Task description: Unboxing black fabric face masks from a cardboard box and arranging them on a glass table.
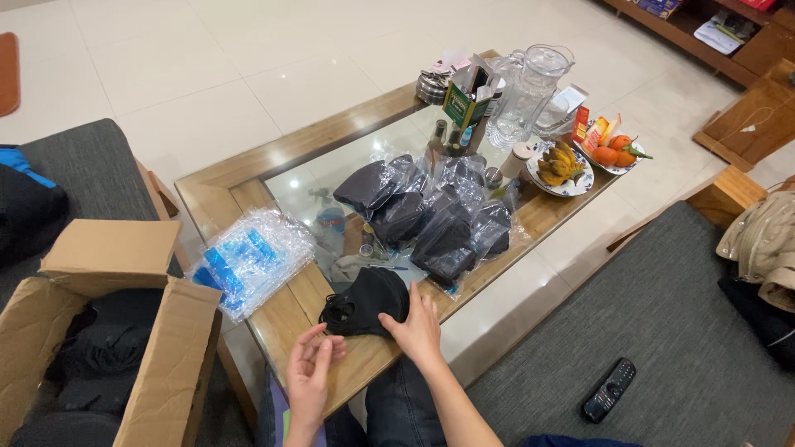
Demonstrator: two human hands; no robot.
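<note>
Black face masks (364, 302) lie stacked on the wooden coffee table (273, 319), under the right hand's (416, 325) spread, open fingers. Left hand (310, 372), loosely open and empty, hovers just beside the stack. Beyond the hands sit bagged masks (435, 219); left, blue packets (248, 257).

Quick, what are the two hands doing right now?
Left hand: open, fingers loosely curled, holding nothing.
Right hand: open, lying flat on the black masks.

Mask stack (367, 302) lay on worktop (240, 186) near edge; bagged masks (431, 217) behind it, pouch pile (248, 258) to L, carton (124, 331) further L, jug (530, 93) at far end.
</note>
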